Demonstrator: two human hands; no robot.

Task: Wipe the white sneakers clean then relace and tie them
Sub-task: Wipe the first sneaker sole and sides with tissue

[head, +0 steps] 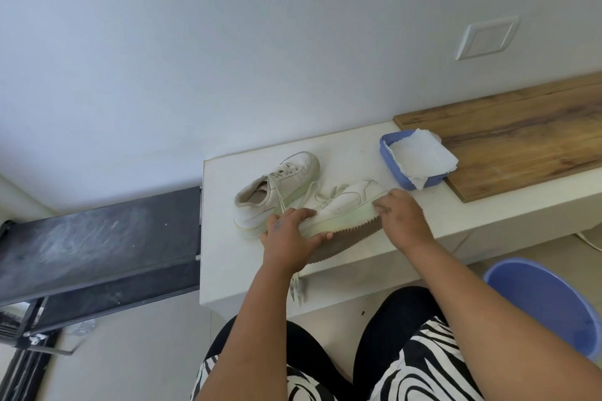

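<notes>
- On counter (pixel 228 270): tilted sneaker (pixel 345 205), sole toward viewer.
- Left hand (pixel 288 234) grips its heel end.
- Right hand (pixel 402 215) curls over its toe end.
- Second sneaker (pixel 277 189) stands behind.

Centre of frame: a white counter (pixel 228 257) carries two white sneakers. The near sneaker (pixel 350 205) lies tipped on its side, brown sole facing the camera. The left hand (pixel 290 231) grips its heel end; the right hand (pixel 402 215) rests on its toe end. The second sneaker (pixel 277 190) stands upright just behind, laced. Upper right: a blue tray (pixel 389 156) holding white paper (pixel 420 156), beside a wooden board (pixel 521 133). Lower right: a blue bucket (pixel 547 303)
</notes>
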